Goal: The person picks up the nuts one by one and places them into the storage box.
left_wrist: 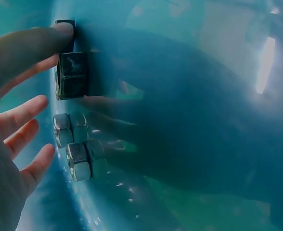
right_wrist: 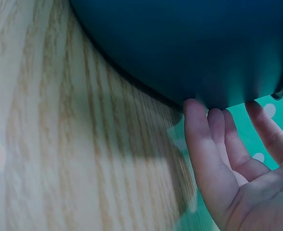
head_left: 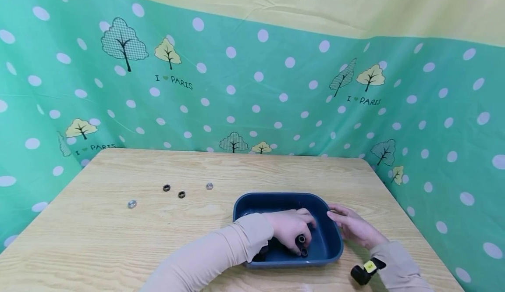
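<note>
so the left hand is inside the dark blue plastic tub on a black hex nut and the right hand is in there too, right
Not quite. The left hand is inside the dark blue plastic tub, touching a black hex nut, but the right hand is outside, fingers against the tub's outer wall, as the head and right wrist views show.

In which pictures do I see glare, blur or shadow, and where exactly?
Left wrist view: a bright glare streak on the blue tub wall, hazy reflections of the fingers, sharp only around the dark nut. Right wrist view: soft focus overall, the tub casting a dark shadow on the wooden table. Head view: even light, edges bent by the wide lens.
</note>
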A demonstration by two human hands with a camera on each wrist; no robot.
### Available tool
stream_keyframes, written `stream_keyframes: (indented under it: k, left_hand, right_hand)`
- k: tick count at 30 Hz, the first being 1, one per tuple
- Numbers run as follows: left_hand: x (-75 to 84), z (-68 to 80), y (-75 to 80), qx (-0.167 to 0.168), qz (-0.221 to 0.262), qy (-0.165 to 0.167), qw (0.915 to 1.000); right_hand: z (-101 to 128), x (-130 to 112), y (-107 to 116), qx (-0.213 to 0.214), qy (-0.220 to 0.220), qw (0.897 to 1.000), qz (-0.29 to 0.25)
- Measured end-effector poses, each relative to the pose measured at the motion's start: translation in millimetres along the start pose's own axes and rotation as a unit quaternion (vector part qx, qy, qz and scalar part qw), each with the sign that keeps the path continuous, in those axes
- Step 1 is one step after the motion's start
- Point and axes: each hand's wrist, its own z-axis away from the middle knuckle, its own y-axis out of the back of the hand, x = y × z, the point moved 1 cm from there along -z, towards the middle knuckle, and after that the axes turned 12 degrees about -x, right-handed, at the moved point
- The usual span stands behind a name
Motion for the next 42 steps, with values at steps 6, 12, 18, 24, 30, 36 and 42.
stream_keyframes:
  k: [6,12,18,24,30,36,42]
  left_hand:
    - [-2.0,1.0,1.0,0.020,0.007,-0.011,0.9997]
    - [-2.2,2.2,2.5,0.030,0.017,-0.009,0.9994]
    - [-2.6,4.3,5.5,0.034,0.033,0.003,0.9989]
    - [-6.8,6.2,9.5,0.043,0.061,0.017,0.9970]
    - [-11.4,6.8,12.9,0.059,0.064,0.034,0.9956]
    - [-12.8,13.7,21.5,0.066,0.093,0.049,0.9923]
    - [-10.2,23.4,33.6,0.066,0.111,0.059,0.9898]
  right_hand:
    - [0,-1,1,0.004,-0.002,1.000,0.004]
    - [1,-1,0,0.006,-0.005,1.000,0.000]
    - [1,0,-1,0.012,-0.013,1.000,0.006]
    - [1,-1,-1,0.009,-0.008,1.000,0.008]
    - [1,0,-1,0.012,-0.008,1.000,0.010]
    - [0,0,-2,0.020,-0.016,1.000,0.015]
    - [0,0,0,0.015,-0.011,1.000,0.021]
